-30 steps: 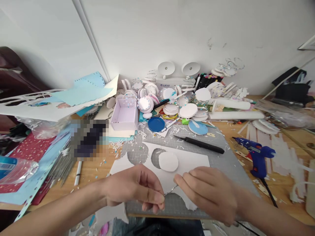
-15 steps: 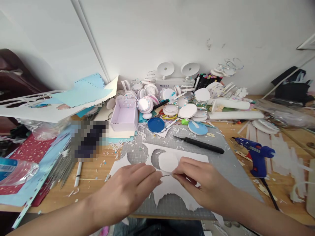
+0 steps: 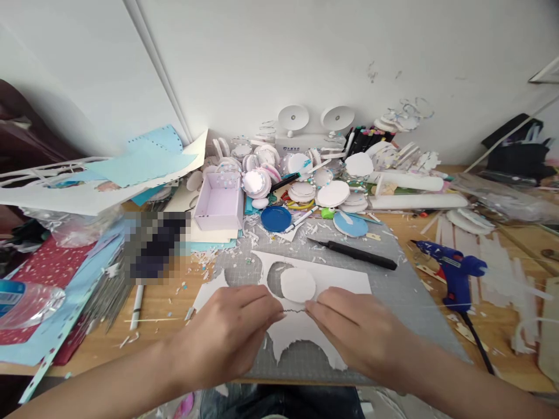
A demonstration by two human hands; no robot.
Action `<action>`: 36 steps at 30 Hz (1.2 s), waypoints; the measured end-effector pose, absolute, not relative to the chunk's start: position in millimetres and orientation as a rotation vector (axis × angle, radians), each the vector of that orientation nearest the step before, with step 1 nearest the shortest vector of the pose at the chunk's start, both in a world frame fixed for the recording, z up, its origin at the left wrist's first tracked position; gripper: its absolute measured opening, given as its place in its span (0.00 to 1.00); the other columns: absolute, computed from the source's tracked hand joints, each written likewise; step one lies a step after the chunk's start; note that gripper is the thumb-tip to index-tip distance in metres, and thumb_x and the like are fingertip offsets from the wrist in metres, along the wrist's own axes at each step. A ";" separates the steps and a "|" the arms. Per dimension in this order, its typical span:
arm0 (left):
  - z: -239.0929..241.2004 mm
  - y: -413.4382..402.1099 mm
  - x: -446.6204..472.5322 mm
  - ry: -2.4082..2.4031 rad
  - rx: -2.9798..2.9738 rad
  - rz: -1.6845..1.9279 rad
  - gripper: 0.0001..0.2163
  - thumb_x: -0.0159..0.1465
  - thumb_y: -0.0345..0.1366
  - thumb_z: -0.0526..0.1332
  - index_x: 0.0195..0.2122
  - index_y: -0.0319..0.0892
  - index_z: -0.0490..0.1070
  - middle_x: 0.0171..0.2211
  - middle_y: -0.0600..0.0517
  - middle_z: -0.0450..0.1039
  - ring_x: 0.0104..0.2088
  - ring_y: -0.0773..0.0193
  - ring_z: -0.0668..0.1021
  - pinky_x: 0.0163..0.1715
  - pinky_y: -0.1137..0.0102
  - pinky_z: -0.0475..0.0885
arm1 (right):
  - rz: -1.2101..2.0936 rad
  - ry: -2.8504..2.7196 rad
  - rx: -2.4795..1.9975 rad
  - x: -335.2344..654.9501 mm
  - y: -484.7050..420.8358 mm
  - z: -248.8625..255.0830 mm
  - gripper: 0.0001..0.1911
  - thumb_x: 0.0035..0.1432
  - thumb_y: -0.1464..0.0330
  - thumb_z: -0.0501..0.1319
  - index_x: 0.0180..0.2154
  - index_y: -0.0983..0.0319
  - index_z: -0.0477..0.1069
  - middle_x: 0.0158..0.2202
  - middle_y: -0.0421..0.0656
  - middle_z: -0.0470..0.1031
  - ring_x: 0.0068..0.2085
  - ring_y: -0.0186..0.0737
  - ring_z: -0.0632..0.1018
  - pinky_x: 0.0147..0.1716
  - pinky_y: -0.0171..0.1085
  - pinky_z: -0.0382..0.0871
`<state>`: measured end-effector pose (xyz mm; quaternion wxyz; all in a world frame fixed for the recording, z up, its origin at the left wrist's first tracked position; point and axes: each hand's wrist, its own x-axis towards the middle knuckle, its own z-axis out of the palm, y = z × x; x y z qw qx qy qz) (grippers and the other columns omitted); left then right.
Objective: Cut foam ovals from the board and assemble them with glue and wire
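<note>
My left hand (image 3: 238,326) is closed in a pinch over the grey cutting mat (image 3: 419,326). Facing it, my right hand (image 3: 353,326) pinches too. Between the two sets of fingertips runs a thin, twisted, wire-like strand (image 3: 294,311); its ends are hidden in my fingers. Just beyond it a white disc (image 3: 298,285) lies on a white foam or card sheet (image 3: 345,280) with round cut-outs. Part of that sheet stretches under and between my hands. A black craft knife (image 3: 358,255) rests past the sheet, its blade pointing left.
A blue glue gun (image 3: 456,267) lies at the right beside white strips. Behind the mat stand a pale lilac box (image 3: 218,201), a blue lid (image 3: 276,219) and piles of white discs (image 3: 332,193). At the left are wires (image 3: 102,297) and a plastic bottle (image 3: 30,305).
My right hand has turned slightly, its fingers now closer together and pointing left. My left hand has shifted a little. The strand stays between them, and the view has tilted slightly.
</note>
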<state>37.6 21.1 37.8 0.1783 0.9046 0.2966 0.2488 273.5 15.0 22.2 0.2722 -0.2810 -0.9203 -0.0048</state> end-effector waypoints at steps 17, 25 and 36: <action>50.5 29.2 40.2 1.013 1.760 0.381 0.11 0.66 0.35 0.54 0.29 0.38 0.71 0.22 0.54 0.68 0.23 0.71 0.67 0.23 0.75 0.61 | -0.117 -2.473 -0.573 284.8 29.2 33.5 0.11 0.65 0.74 0.52 0.43 0.69 0.71 0.34 0.47 0.77 0.32 0.37 0.74 0.31 0.37 0.71; 48.6 20.6 40.4 0.691 3.003 0.800 0.12 0.67 0.24 0.45 0.37 0.34 0.68 0.26 0.49 0.71 0.23 0.63 0.70 0.21 0.69 0.62 | 0.814 -2.280 -1.174 280.8 29.8 41.4 0.05 0.57 0.69 0.65 0.36 0.59 0.70 0.29 0.37 0.71 0.29 0.32 0.71 0.26 0.31 0.65; 40.6 20.1 47.4 1.122 2.037 0.548 0.11 0.66 0.31 0.52 0.28 0.38 0.70 0.22 0.53 0.68 0.24 0.69 0.68 0.24 0.74 0.61 | -0.072 -2.492 -0.632 277.2 22.9 32.5 0.14 0.65 0.76 0.48 0.37 0.66 0.72 0.30 0.47 0.76 0.33 0.41 0.73 0.32 0.40 0.66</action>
